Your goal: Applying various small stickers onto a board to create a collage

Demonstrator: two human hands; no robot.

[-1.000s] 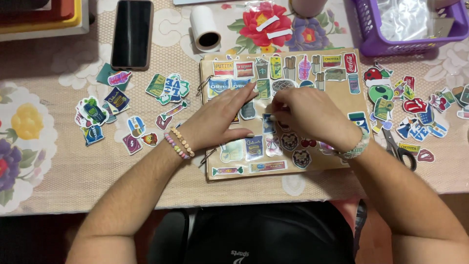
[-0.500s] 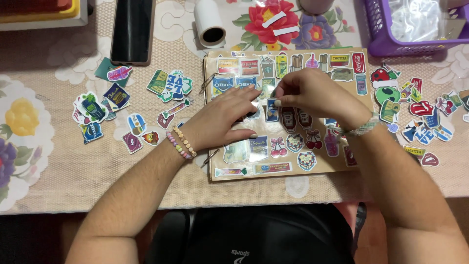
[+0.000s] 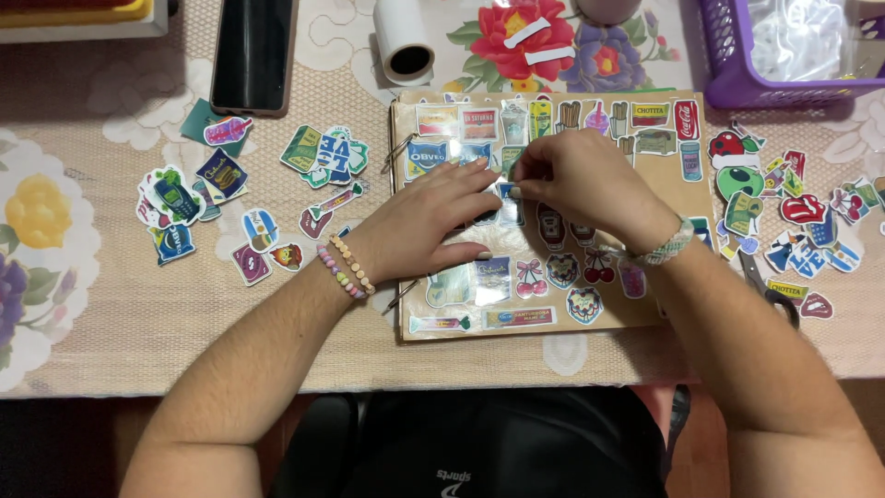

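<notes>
Already the brown board [image 3: 687, 207] is carrying many stickers, while loose ones [image 3: 793, 221] are lying beside it on the surface [image 3: 111, 323]. The left hand [image 3: 429, 221] is pressing flat and unclenched; the right hand [image 3: 576, 180] is pinching a small sticker [image 3: 510, 192] over the board's middle.

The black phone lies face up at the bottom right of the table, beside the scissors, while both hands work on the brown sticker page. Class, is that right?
Not quite. The black phone lies at the top left of the table, far from the scissors, as the head view shows. The rest holds: the left hand and right hand are both on the brown sticker page.
</notes>
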